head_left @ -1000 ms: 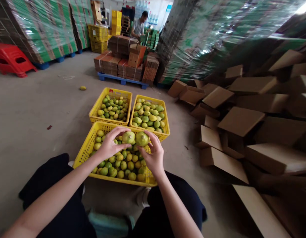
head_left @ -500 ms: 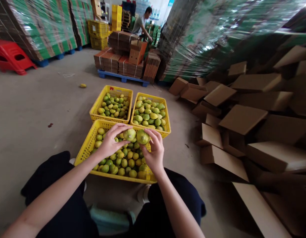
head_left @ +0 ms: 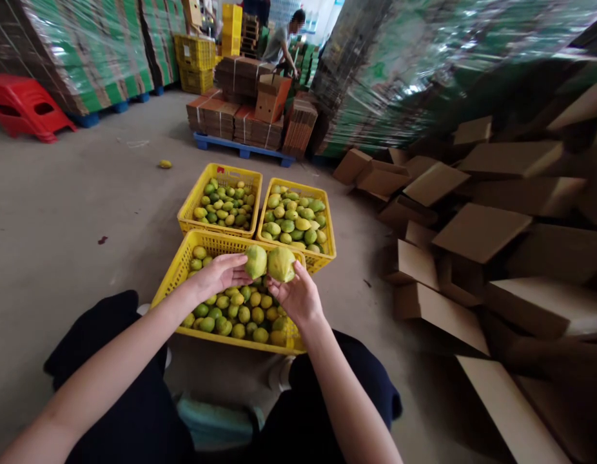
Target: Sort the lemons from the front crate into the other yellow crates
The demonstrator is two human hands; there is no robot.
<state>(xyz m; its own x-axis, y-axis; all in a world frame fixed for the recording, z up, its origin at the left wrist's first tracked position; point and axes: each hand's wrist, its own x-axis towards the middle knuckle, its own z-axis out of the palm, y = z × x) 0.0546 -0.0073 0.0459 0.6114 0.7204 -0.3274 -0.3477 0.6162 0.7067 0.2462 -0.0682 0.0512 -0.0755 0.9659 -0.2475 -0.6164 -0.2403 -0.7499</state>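
Above the near yellow crate (head_left: pixel 170 283), my left hand (head_left: pixel 221 276) holds a green-yellow lemon (head_left: pixel 256 261) at its fingertips. My right hand (head_left: pixel 298 293) has its fingers around a second lemon (head_left: pixel 282 264), slightly yellower, held close beside the first. Below them, the near crate contains many green and yellow lemons (head_left: pixel 238 330), partly hidden by my hands. Behind it stand a left rear crate (head_left: pixel 182 219) of smaller, greener lemons and a right rear crate (head_left: pixel 331 222) of larger ones.
Open cardboard boxes (head_left: pixel 479 232) lie heaped on the right. A blue pallet (head_left: pixel 243 149) bears bundled flat cartons, with a person (head_left: pixel 279 45) bending behind it. A red stool (head_left: pixel 30 106) stands at the left. One lemon (head_left: pixel 165 164) lies on the floor.
Both lemons have turned in my fingers and show different sides. My left fingers have shifted lower, and my right hand has rolled palm-up. The view has moved slightly.
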